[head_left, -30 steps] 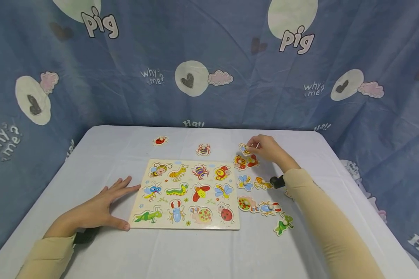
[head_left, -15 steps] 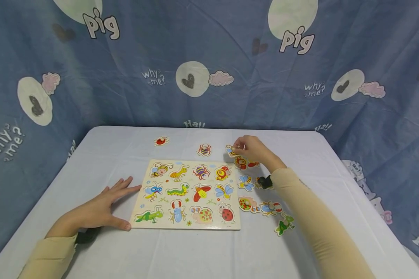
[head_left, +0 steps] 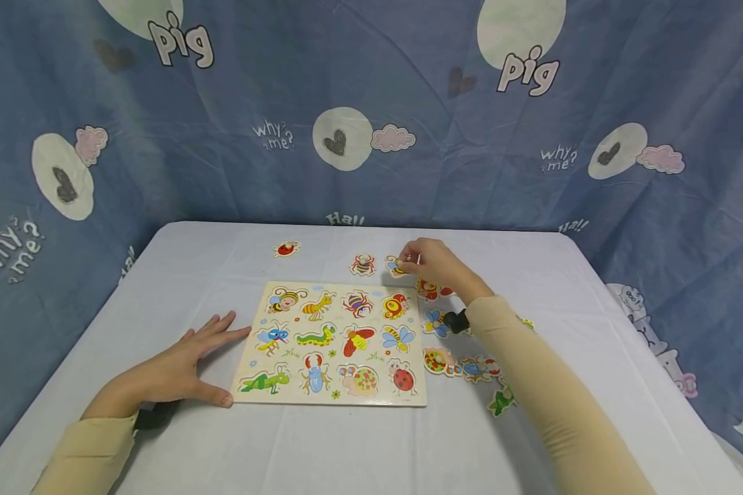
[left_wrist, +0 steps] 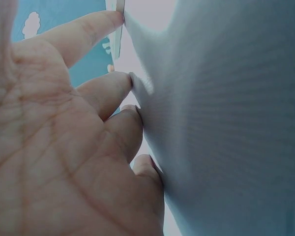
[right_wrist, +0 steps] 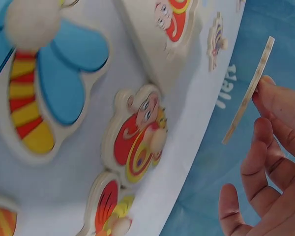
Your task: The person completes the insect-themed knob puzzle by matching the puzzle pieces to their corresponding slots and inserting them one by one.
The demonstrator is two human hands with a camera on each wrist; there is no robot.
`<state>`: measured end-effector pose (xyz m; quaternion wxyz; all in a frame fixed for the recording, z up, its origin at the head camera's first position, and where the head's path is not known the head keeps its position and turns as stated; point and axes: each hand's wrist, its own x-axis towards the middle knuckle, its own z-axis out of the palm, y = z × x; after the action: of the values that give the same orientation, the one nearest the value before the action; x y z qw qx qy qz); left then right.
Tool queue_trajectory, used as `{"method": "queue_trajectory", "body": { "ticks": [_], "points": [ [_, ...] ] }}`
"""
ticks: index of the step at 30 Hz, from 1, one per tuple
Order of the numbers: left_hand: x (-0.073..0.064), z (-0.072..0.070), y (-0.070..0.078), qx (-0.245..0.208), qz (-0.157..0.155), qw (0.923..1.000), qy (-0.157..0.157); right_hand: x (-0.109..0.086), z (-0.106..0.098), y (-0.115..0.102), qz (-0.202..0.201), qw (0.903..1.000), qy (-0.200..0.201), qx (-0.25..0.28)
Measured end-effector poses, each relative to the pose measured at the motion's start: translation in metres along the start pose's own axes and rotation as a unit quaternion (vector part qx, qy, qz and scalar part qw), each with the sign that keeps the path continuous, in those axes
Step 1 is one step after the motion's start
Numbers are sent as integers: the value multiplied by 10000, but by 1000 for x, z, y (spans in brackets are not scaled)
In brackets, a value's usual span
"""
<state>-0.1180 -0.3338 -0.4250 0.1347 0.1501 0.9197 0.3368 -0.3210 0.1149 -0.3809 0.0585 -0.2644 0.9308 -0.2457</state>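
Observation:
My right hand (head_left: 433, 265) pinches a bee puzzle piece (head_left: 395, 266) above the table, past the board's far right corner. In the right wrist view this piece (right_wrist: 249, 91) shows edge-on, a thin wooden slab at the fingertips, held clear of the tabletop. The wooden insect puzzle board (head_left: 328, 405) lies flat at the middle, with pictured insects in rows. My left hand (head_left: 173, 368) spreads its straight fingers at the board's left side, index finger and thumb right at the edge. In the left wrist view the left fingertips (left_wrist: 119, 18) rest on the white cloth.
A spider piece (head_left: 362, 265) and a ladybird piece (head_left: 286, 249) lie behind the board. Right of it are a dragonfly piece (right_wrist: 71, 83), a butterfly piece (right_wrist: 132, 132), a snail piece (head_left: 439, 361), a beetle piece (head_left: 475, 369) and a grasshopper piece (head_left: 501, 400), partly under my right sleeve.
My right hand has lifted the bee piece and carried it leftward, from above the butterfly piece to beside the spider piece. The left hand and the board stay put.

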Motion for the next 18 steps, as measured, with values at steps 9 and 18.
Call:
{"method": "queue_trajectory", "body": {
  "ticks": [9, 18],
  "points": [
    [0, 0, 0, 5, -23, 10000, 11, 7, 6, -18, -35, 10000, -13, 17],
    [0, 0, -2, 16, 32, 10000, -10, 15, 15, -28, -157, 9999, -44, 26]
  ]
}}
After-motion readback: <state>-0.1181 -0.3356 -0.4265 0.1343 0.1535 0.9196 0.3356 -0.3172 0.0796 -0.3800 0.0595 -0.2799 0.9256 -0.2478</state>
